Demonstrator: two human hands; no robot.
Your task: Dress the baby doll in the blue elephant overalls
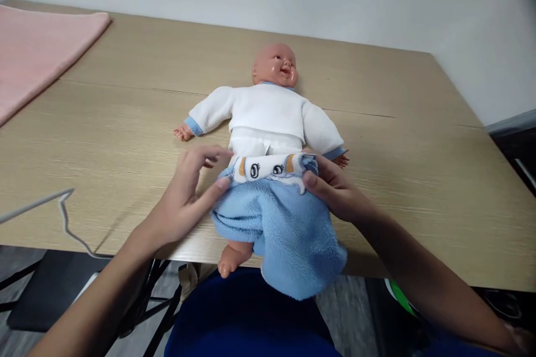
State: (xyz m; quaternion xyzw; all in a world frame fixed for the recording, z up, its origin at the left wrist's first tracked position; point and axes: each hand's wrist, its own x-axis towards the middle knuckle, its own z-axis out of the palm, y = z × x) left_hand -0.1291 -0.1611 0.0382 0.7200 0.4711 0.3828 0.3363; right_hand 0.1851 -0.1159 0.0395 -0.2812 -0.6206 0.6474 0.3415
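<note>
Along the near edge of the wooden table (pixel 419 195), I see a doll (pixel 268 106) on its back, head toward the far edge. Blue fleece trousers (pixel 293 228) lie over its lower body, one leg drooping past the near edge, a bare foot (pixel 234 259) showing from the other. The person's right hand (pixel 339 189) pinches the rolled waistband (pixel 266 168); the left hand (pixel 188 189) is spread wide, thumb against the cloth. Pink fabric (pixel 37 56) lies toward the far left corner.

Wood-grained table (pixel 419 178); on it, doll (pixel 268 109); pink cloth (pixel 42 56); bent white rod (pixel 37 205)
</note>
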